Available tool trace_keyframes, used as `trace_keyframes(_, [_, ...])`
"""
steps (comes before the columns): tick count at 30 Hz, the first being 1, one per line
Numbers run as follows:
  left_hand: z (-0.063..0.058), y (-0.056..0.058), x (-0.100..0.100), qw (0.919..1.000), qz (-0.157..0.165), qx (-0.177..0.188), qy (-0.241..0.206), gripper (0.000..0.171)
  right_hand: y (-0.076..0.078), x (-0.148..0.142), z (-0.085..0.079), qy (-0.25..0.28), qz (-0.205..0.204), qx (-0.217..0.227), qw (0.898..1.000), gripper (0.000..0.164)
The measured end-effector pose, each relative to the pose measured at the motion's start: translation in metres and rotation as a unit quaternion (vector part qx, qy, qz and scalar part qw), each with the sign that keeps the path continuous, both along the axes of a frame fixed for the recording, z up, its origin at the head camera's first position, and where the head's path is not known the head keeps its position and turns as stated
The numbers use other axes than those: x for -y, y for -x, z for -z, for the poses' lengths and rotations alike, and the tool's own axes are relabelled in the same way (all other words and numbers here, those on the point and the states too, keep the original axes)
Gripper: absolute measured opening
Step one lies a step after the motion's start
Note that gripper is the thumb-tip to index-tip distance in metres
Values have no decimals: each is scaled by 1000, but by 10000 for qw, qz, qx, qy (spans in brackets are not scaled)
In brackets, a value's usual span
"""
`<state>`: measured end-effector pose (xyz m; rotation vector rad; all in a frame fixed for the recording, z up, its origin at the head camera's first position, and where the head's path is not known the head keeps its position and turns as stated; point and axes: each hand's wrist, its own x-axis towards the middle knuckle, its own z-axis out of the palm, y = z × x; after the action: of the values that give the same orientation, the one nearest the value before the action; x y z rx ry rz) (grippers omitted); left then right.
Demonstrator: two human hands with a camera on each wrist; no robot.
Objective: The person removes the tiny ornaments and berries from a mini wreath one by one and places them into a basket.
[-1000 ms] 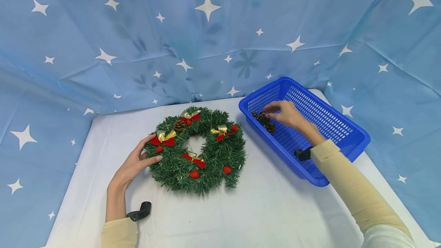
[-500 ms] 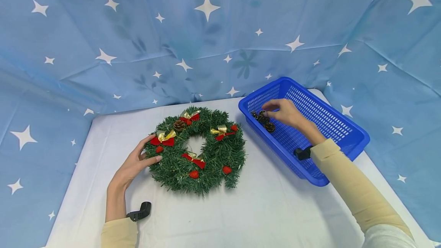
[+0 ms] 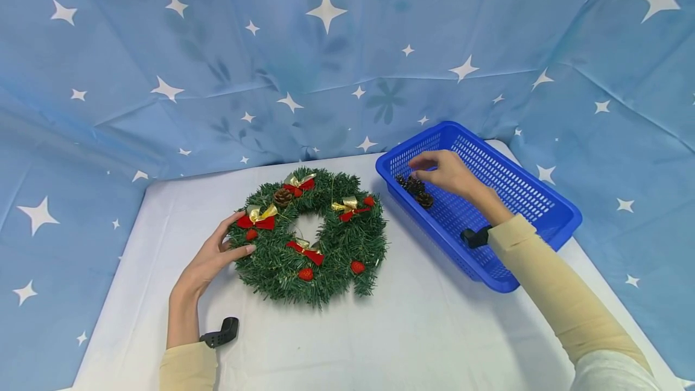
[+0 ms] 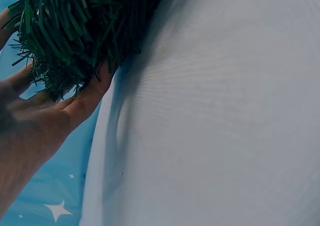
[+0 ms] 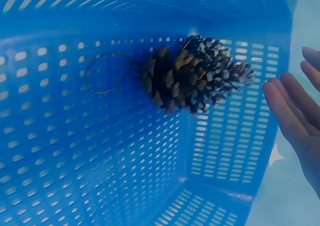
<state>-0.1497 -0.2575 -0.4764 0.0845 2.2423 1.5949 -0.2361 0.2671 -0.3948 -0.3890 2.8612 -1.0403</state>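
A green wreath with red and gold bows, red strawberry-like ornaments and one pine cone lies on the table. My left hand grips its left edge, thumb on top; in the left wrist view the other fingers reach under the needles. Over the far left end of a blue plastic basket hovers my right hand, its fingers loosely bent with nothing between them. Just below it, several dark pine cones lie bunched in the basket. The right wrist view shows the pine cones apart from the fingers, one with a loop of cord.
A white cloth covers the table under the wreath and basket. Blue curtains with white stars stand behind and at both sides. A black wrist camera sits on the left wrist, another on the right.
My right hand has drawn slightly up and left off the pine cones, its fingertips parting from them. My left hand and the wreath stay where they were.
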Motion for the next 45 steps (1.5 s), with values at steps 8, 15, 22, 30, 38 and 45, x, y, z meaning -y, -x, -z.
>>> trace_keyframes(8, [1, 0, 0, 10000, -7, 11, 14, 91, 1, 8, -4, 85, 55, -11, 9999, 29])
trace_keyframes(15, [1, 0, 0, 10000, -2, 30, -1, 92, 0, 15, -7, 182, -42, -236, 9995, 28])
trace_keyframes(22, [0, -1, 0, 10000, 16, 19, 6, 91, -1, 24, -13, 225, -106, -167, 9996, 29])
trace_keyframes(30, [-1, -1, 0, 10000, 1, 31, 18, 91, -3, 33, -20, 276, -151, -194, 9993, 29])
trace_keyframes(38, [-1, -1, 0, 10000, -22, 51, 11, 92, -4, 41, -29, 265, -313, -252, 9988, 27])
trace_keyframes(45, [-1, -1, 0, 10000, -26, 46, -10, 91, -6, 54, -39, 374, -542, -278, 9974, 28])
